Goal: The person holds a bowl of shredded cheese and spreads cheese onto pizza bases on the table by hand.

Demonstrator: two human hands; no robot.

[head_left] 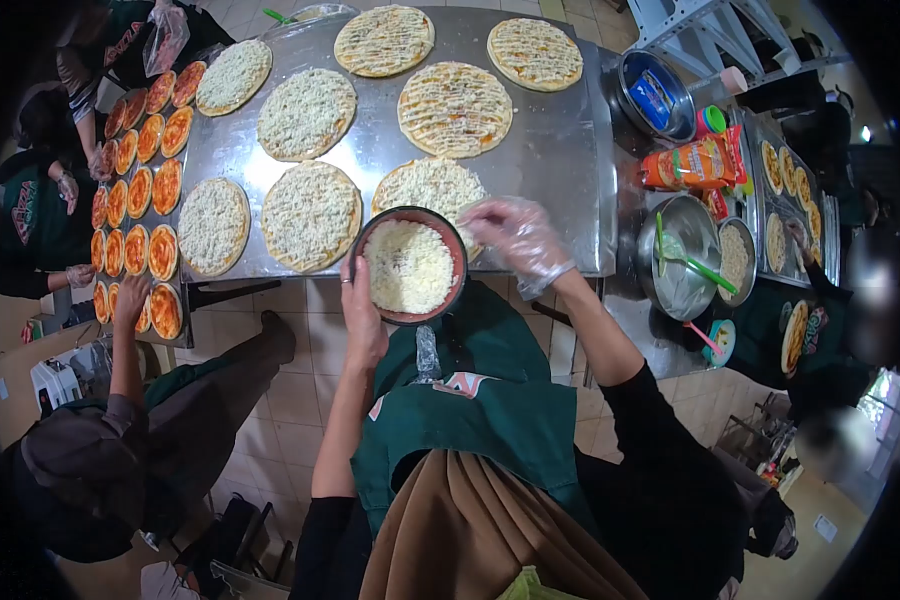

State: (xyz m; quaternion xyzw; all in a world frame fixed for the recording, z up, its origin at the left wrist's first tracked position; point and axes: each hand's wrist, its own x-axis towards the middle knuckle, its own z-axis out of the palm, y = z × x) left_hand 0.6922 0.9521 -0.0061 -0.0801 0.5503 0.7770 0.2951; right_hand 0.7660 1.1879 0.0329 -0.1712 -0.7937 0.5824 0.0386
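My bare left hand grips the left side of a dark-rimmed round bowl, held up at the table's near edge. White grated cheese lies inside it. Below the bowl, a strip wrapped in clear plastic hangs over my apron; I cannot tell if it is a handle. My right hand, in a clear plastic glove, is just right of the bowl, over the near edge of a cheese-covered pizza. Its fingers are drawn together; what they hold is hidden. The bowl covers part of that pizza.
More cheese-topped pizzas and sauce-striped pizzas lie on the metal table. Small sauced bases fill the left side, where co-workers' hands reach in. At right stand a metal bowl with green utensils and an orange packet.
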